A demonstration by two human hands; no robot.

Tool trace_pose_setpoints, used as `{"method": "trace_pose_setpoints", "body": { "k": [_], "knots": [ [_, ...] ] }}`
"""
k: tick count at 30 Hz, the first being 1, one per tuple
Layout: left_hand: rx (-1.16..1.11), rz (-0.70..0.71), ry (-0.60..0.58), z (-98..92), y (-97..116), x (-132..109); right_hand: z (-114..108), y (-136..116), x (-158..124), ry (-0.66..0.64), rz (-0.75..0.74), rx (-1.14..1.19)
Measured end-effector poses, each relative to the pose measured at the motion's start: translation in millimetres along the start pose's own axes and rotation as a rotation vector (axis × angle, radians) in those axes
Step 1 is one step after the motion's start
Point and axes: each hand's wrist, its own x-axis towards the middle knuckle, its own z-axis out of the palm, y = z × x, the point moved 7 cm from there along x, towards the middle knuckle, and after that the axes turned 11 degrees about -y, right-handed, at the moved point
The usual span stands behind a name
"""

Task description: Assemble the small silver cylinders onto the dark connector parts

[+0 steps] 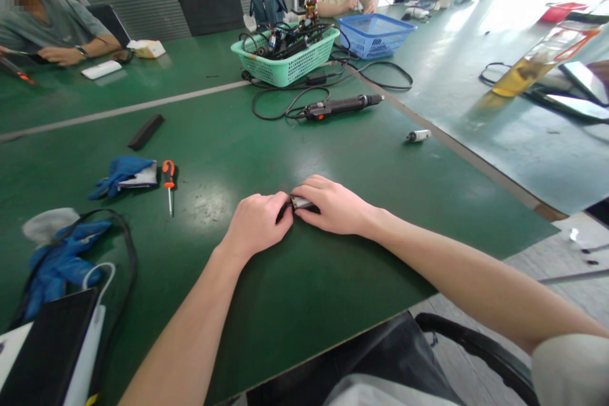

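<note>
My left hand [261, 222] and my right hand [335, 206] meet above the green table [285, 304]. Between my right thumb and fingers is a small silver cylindrical part [301, 203], lying roughly level. My left fingers are closed on a black piece [284, 210] at its left end; whether the two are joined I cannot tell. My fingers cover much of both. Farther right on the table lies a similar silver cylinder [419, 136] with a dark end. An orange-handled screwdriver [169, 177] lies left of my hands.
Beyond my hands lies a black electric screwdriver [340, 106] with its cable. A green basket [285, 66] of tools and a blue basket [375, 35] stand behind it. Blue gloves [126, 174], a black bar [146, 132] and a dark-screened device [52, 342] are leftward. Several people sit around.
</note>
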Motion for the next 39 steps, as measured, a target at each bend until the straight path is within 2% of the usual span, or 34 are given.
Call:
{"method": "trace_pose_setpoints", "body": {
  "k": [39],
  "knots": [
    [0.001,-0.027,-0.006,1.1,-1.9,-0.1,0.8,2.1,-0.3,-0.011,0.027,0.015]
  ]
}}
